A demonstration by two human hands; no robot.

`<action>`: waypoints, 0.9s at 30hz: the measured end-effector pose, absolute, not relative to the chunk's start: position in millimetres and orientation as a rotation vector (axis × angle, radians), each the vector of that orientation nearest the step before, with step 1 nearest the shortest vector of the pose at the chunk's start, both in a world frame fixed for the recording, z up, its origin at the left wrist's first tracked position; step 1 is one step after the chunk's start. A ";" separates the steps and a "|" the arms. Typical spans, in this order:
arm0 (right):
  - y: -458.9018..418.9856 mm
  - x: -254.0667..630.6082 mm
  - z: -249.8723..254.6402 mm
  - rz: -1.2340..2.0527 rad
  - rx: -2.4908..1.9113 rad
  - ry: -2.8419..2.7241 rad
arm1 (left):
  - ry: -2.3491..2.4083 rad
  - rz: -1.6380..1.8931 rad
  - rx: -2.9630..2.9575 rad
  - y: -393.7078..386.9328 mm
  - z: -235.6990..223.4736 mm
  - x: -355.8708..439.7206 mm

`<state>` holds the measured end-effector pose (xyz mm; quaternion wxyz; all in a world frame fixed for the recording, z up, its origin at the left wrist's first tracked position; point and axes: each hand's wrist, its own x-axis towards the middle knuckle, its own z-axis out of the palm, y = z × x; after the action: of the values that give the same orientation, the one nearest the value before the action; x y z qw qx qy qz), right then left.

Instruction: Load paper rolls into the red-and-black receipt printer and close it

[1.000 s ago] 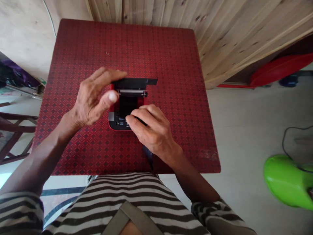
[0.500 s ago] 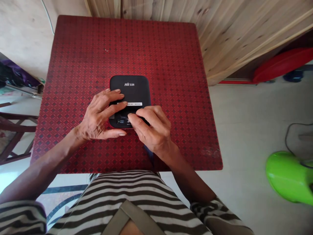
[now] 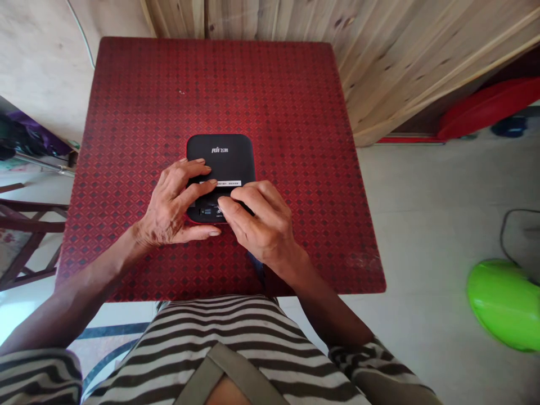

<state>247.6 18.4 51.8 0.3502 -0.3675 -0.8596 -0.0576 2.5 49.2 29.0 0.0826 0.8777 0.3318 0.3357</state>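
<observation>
I note the black device (image 3: 221, 163), lid closed, flat at the middle of the red patterned table (image 3: 295, 112). My left hand (image 3: 175, 205) rests on its near-left edge, grip spread, fingers flat on the lid. My right hand (image 3: 259, 225) covers its near-right corner, grip curled against the front panel. A green object (image 3: 504, 304) lies on the floor well right of the device.

Small black rounded plastic box (image 3: 221, 160), lid closed, flat on red diamond-patterned worktop (image 3: 295, 112). Left hand (image 3: 171, 205) fingers (image 3: 198, 188) resting across white label strip; right hand (image 3: 261, 222) fingers (image 3: 230, 208) pressing near edge, just beside.
</observation>
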 end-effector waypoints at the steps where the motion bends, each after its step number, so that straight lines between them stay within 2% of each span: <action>1: 18.2 248.7 53.3 -0.139 -0.942 -2.222 | 1.000 0.978 2.613 47.8 31.0 2.6; 4: 19.2 260.0 57.0 -0.069 -0.967 -2.133 | 1.039 1.032 2.546 38.6 39.2 2.5; 7: 26.6 282.7 49.8 0.021 -1.164 -1.929 | 1.155 1.261 2.517 22.3 41.2 0.6; 11: 44.6 306.1 12.7 0.338 -1.337 -1.714 | 1.245 1.334 2.543 1.2 24.2 -2.1; 15: 55.6 301.5 -26.7 0.583 -1.370 -1.755 | 1.297 1.335 2.631 -5.4 5.6 -0.3; 27: 59.0 292.0 -51.7 0.323 -1.240 -1.941 | 1.357 1.342 2.541 -2.4 0.6 0.7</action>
<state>292.0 59.0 -51.7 0.3967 -0.4894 -0.7661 0.1273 0.7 -2.4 0.6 -0.0180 0.7994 0.4269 0.4223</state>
